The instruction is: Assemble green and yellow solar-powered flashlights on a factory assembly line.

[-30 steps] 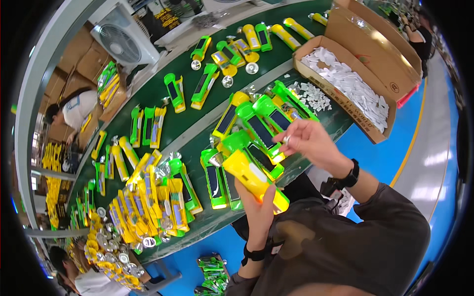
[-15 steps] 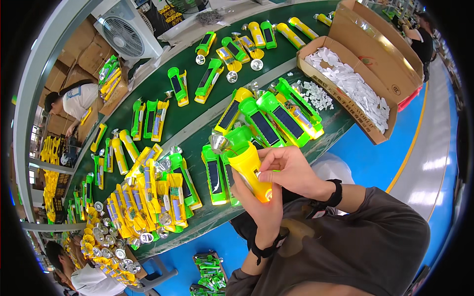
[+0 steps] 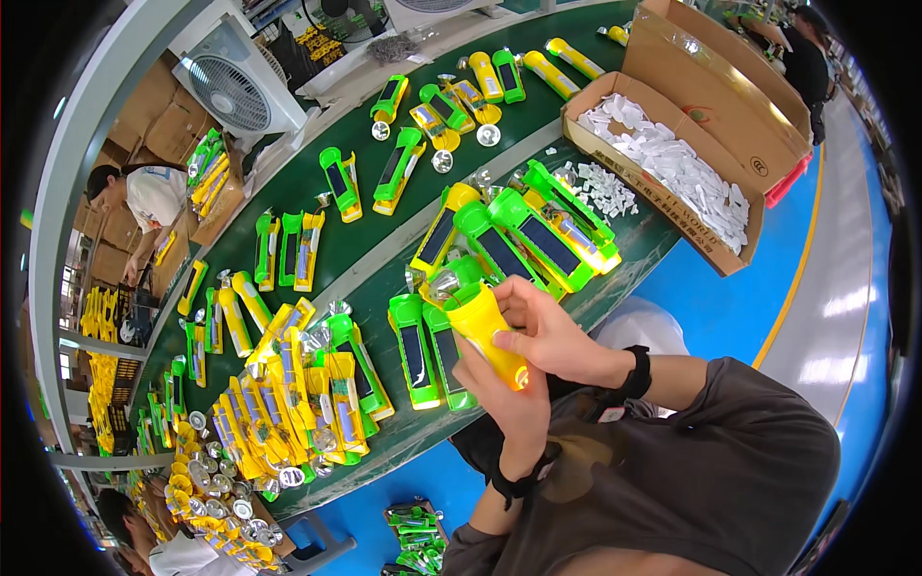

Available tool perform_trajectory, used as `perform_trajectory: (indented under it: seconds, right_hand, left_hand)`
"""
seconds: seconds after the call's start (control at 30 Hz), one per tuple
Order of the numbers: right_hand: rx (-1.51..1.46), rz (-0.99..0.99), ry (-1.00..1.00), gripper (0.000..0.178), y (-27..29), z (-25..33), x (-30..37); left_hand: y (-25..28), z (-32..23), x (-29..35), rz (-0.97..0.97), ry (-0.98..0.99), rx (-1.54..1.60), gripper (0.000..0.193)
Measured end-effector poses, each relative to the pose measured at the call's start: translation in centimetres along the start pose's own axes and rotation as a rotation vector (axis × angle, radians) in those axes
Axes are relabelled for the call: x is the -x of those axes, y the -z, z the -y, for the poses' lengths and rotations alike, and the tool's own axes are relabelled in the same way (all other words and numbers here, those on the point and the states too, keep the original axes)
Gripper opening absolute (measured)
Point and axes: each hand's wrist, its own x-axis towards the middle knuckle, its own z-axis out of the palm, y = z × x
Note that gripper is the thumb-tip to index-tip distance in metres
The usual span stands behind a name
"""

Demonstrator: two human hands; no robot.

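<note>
A yellow flashlight body (image 3: 487, 331) is tilted between my two hands, over the near edge of the green bench. My left hand (image 3: 509, 403) wraps its lower part from below. The fingers of my right hand (image 3: 549, 336) grip its right side, the thumb pressed on the yellow shell. At its upper end a silver reflector (image 3: 443, 286) hangs loose. An orange glow shows at the lower end. Just beyond my hands lie green flashlights with dark solar panels (image 3: 545, 240). Two more green flashlights (image 3: 415, 350) rest to the left of my left hand.
A cardboard box (image 3: 663, 173) of white plastic pieces stands at the right, with small white parts (image 3: 605, 190) beside it. Yellow open housings (image 3: 288, 394) are heaped at the left. More flashlights (image 3: 392, 173) lie along the green bench (image 3: 384, 274). Co-workers (image 3: 154, 197) sit across at the left.
My right thumb and fingers have shifted from a pinch at the flashlight's front to a grip along its right side. The view has moved slightly.
</note>
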Motion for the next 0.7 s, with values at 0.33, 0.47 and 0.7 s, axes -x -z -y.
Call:
perform_trajectory:
  seconds: [0.33,0.47,0.7]
  right_hand:
    - [-0.156,-0.038,0.142,0.049,-0.6,0.6,0.8]
    - [-0.137,0.002,0.151,0.047,0.1,1.0,0.8]
    - [0.053,0.223,-0.127,0.053,1.6,1.8,2.0]
  left_hand:
    - [0.4,-1.5,-0.9,0.028,0.049,0.085,0.077]
    - [0.2,-1.5,-0.8,0.039,0.059,0.113,0.076]
    - [0.6,0.1,-2.4,-0.002,0.400,0.713,0.054]
